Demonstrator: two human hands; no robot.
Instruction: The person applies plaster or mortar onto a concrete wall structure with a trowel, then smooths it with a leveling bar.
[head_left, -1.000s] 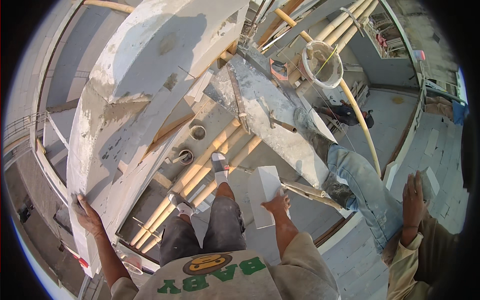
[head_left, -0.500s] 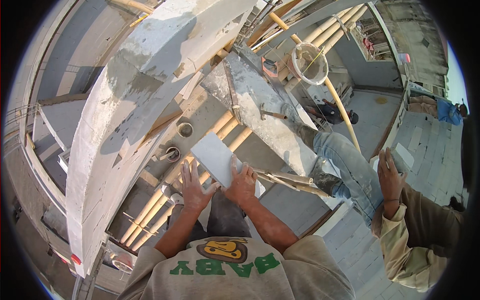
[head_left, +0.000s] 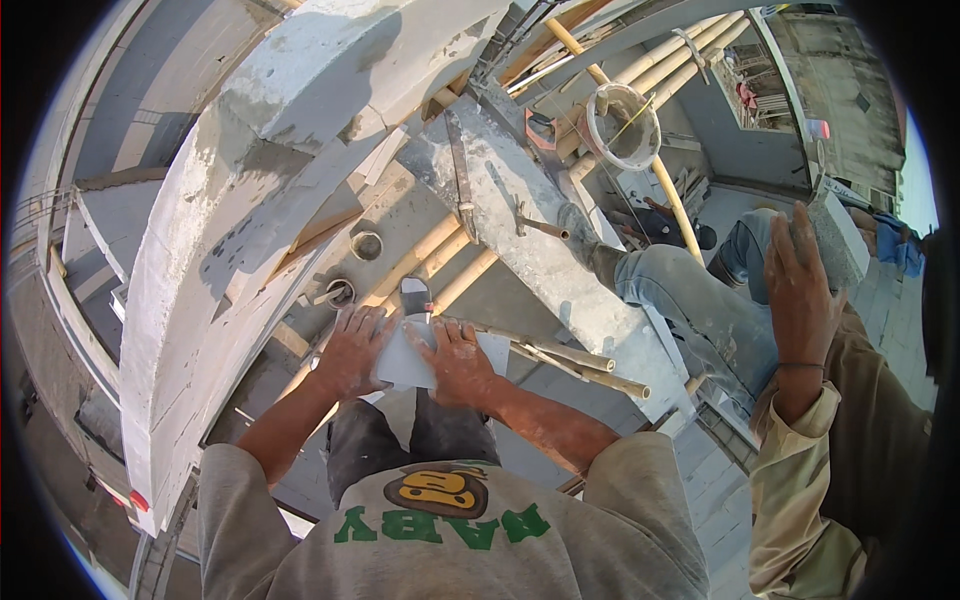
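A pale grey, flat-faced block (head_left: 408,362) lies between my hands, low in front of my legs. My left hand (head_left: 352,350) holds its left side, fingers pointing forward along the edge. On the other side, my right hand (head_left: 455,362) grips it with the thumb over the face and the fingers bent. Another pale surface shows past my right hand; whether it belongs to the same block I cannot tell. Just ahead of my hands is a dark, shoe-like shape with some white and red (head_left: 415,296). The block's underside is hidden.
Bamboo poles (head_left: 465,280) run beneath me. A hammer (head_left: 543,228) rests on the wall top (head_left: 590,290), near a co-worker's legs (head_left: 690,310). Another person's hand (head_left: 803,290) is by a grey block (head_left: 838,240) at right. Ahead hangs a white bucket (head_left: 622,125); small pails (head_left: 366,245) stand left.
The block has come down and back toward my legs, with both hands on it. My left hand has moved left and forward. At right, the other person's hand and block have risen forward.
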